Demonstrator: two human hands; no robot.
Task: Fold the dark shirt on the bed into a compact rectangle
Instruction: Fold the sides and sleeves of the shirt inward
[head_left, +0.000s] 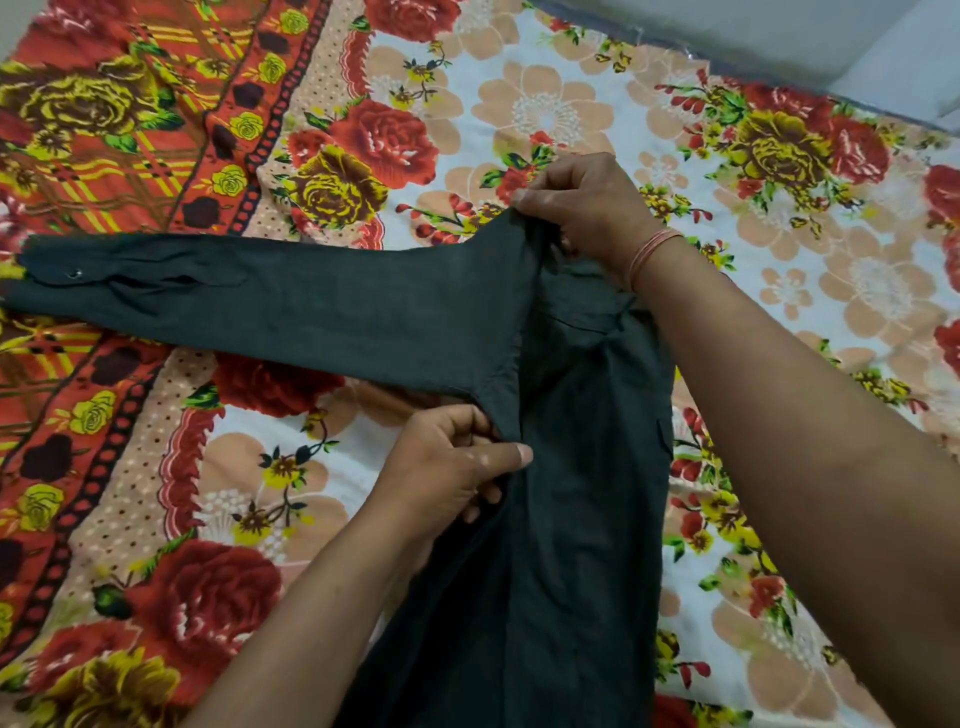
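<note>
The dark shirt (576, 467) lies on the bed as a narrow lengthwise strip running from the middle of the view down to the bottom edge. One long sleeve (260, 306) stretches flat to the left, its buttoned cuff at the far left. My right hand (582, 208) pinches the shirt at the shoulder, at the top of the sleeve seam. My left hand (457, 467) grips the fabric at the armpit, where the sleeve meets the body. Both forearms cross the lower half of the view and cover parts of the shirt.
A floral bedsheet (545, 109) in red, yellow, peach and white covers the bed. Its far edge and a pale floor or wall (857, 36) show at the top right.
</note>
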